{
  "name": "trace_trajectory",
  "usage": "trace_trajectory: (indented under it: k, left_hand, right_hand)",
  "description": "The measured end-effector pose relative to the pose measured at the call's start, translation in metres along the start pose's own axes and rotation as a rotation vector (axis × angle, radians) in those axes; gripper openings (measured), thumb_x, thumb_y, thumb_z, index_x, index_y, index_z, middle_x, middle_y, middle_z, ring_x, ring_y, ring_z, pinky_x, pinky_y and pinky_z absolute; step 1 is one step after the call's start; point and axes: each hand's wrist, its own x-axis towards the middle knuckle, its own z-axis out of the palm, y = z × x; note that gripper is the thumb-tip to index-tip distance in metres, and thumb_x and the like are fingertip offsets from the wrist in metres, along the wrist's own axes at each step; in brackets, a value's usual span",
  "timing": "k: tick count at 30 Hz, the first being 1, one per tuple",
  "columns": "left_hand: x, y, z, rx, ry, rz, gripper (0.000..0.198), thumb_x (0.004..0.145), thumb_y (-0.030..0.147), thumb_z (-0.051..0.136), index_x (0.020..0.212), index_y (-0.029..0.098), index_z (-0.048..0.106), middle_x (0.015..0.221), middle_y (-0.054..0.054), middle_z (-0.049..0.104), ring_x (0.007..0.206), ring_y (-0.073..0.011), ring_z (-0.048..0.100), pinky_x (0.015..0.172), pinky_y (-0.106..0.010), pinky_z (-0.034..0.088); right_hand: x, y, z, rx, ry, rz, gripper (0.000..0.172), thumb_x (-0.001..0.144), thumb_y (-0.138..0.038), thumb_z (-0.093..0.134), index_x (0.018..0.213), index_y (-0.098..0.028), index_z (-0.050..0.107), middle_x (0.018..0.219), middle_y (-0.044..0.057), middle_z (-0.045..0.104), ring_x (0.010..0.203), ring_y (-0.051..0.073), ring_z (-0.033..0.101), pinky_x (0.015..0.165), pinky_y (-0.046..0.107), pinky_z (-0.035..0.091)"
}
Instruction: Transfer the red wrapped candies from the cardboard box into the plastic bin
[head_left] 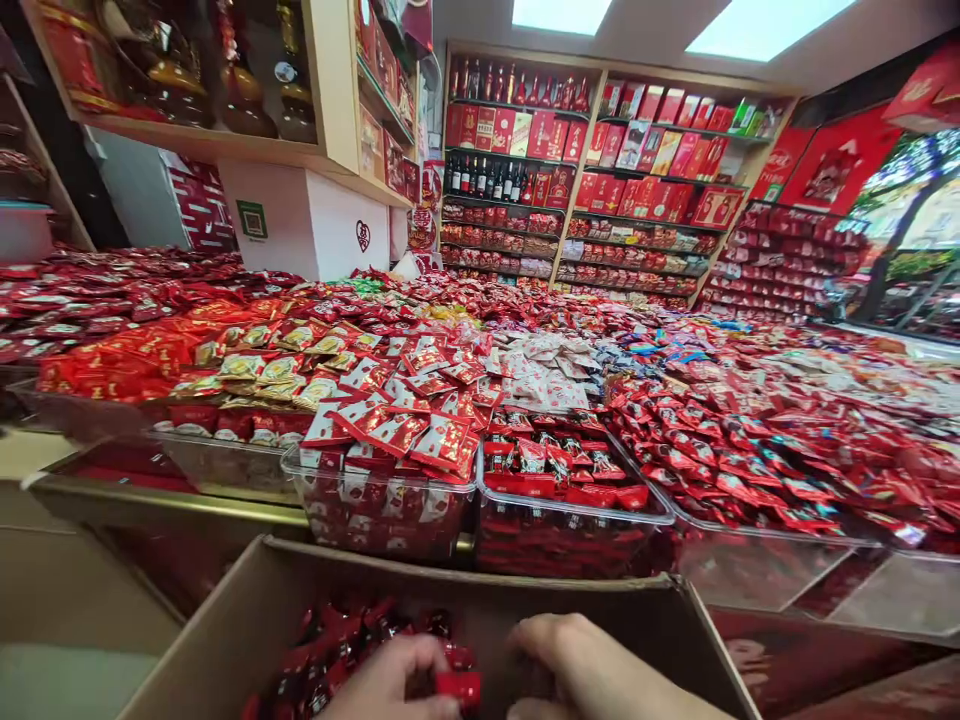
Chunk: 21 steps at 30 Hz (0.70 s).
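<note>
An open cardboard box (465, 583) stands at the bottom of the head view, with red and dark wrapped packets (330, 650) heaped in its left part. My left hand (397, 680) is down in the box, its fingers curled against a bright red packet (459, 688). To its right, my right hand (585, 665) is also inside the box, fingers bent downward. A dark shape lies under its fingers, too shadowed and blurred to make out. Both hands are partly cut off by the lower frame edge.
Clear plastic bins border the box's far side: one of red and white packets (382, 500), another of red packets (570, 500). More packets (735, 450) are piled to the right. Shelves (585, 180) line the back wall, and a wooden cabinet (330, 90) overhangs the left.
</note>
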Motion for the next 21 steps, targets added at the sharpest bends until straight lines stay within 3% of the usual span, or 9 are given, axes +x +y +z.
trace_trajectory:
  k: [3, 6, 11, 17, 21]
  left_hand:
    - [-0.006, 0.038, -0.005, -0.188, 0.163, 0.195, 0.022, 0.067, 0.035, 0.056, 0.069, 0.013, 0.052, 0.063, 0.002, 0.055, 0.063, -0.012, 0.049, 0.057, -0.021, 0.037]
    - [-0.011, 0.06, -0.007, -0.337, 0.188, 0.272, 0.021, 0.065, 0.033, 0.059, 0.068, 0.012, 0.053, 0.061, 0.002, 0.054, 0.057, -0.0099, 0.047, 0.053, -0.02, 0.036]
    - [-0.01, 0.05, -0.001, -0.597, 0.207, 0.264, 0.024, 0.072, 0.036, 0.052, 0.078, 0.013, 0.054, 0.061, 0.001, 0.055, 0.055, -0.0094, 0.047, 0.054, -0.021, 0.037]
    - [-0.014, 0.04, 0.01, -0.659, 0.127, 0.284, 0.028, 0.068, 0.033, 0.057, 0.09, 0.014, 0.054, 0.069, 0.001, 0.056, 0.06, -0.0097, 0.049, 0.056, -0.021, 0.039]
    - [-0.014, 0.041, 0.012, -0.664, 0.139, 0.206, 0.028, 0.068, 0.037, 0.056, 0.084, 0.014, 0.057, 0.062, 0.002, 0.055, 0.054, -0.0087, 0.046, 0.05, -0.019, 0.036]
  right_hand:
    - [0.01, 0.01, 0.026, 0.262, 0.03, -0.011, 0.031, 0.059, -0.026, 0.061, 0.089, -0.02, 0.054, 0.07, -0.002, 0.058, 0.06, 0.012, 0.05, 0.049, 0.018, 0.035]
    - [0.014, 0.008, 0.032, 0.494, 0.103, -0.061, 0.021, 0.062, -0.024, 0.058, 0.082, -0.017, 0.053, 0.068, -0.002, 0.055, 0.061, 0.01, 0.049, 0.054, 0.019, 0.037]
    - [0.018, 0.011, 0.028, 0.791, 0.047, -0.023, 0.025, 0.061, -0.032, 0.061, 0.071, -0.014, 0.046, 0.058, -0.003, 0.051, 0.051, 0.007, 0.046, 0.05, 0.02, 0.037]
    - [0.017, 0.014, 0.029, 0.683, 0.032, 0.026, 0.027, 0.06, -0.033, 0.062, 0.067, -0.015, 0.043, 0.055, -0.004, 0.051, 0.048, 0.007, 0.046, 0.046, 0.019, 0.034]
    - [0.014, 0.009, 0.031, 0.357, 0.248, -0.091, 0.015, 0.063, -0.026, 0.058, 0.07, -0.016, 0.05, 0.06, -0.003, 0.05, 0.054, 0.008, 0.044, 0.051, 0.019, 0.036]
